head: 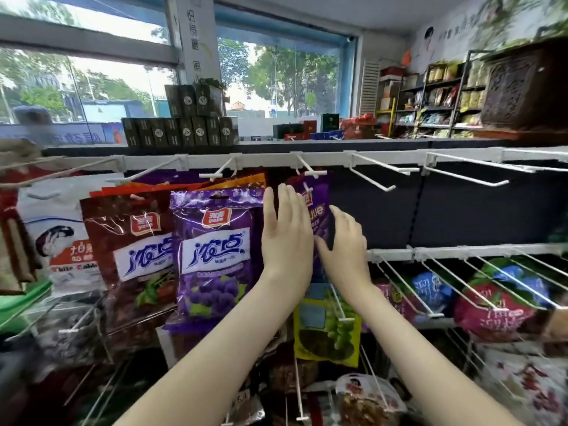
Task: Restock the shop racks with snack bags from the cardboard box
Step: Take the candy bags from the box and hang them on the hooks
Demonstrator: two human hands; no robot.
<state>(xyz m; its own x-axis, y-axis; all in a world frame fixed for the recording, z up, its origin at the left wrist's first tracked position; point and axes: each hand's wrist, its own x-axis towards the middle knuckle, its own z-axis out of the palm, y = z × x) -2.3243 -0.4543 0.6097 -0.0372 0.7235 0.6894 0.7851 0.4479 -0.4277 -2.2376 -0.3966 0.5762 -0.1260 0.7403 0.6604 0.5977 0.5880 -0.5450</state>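
Left hand (287, 229), fingers straight, is lying flat against the purple snack bag (319, 207) hanging on its hook (307, 173). Right hand (345, 245) is touching the bag's 3 o'clock edge; I cannot tell whether it is gripping. Bags are hanging toward 9 o'clock and bare hooks (408, 170) are waiting toward 3 o'clock, so restocking is looking partway done.

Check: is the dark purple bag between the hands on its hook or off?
On: the white hook tip pokes through the dark purple bag's top hole.
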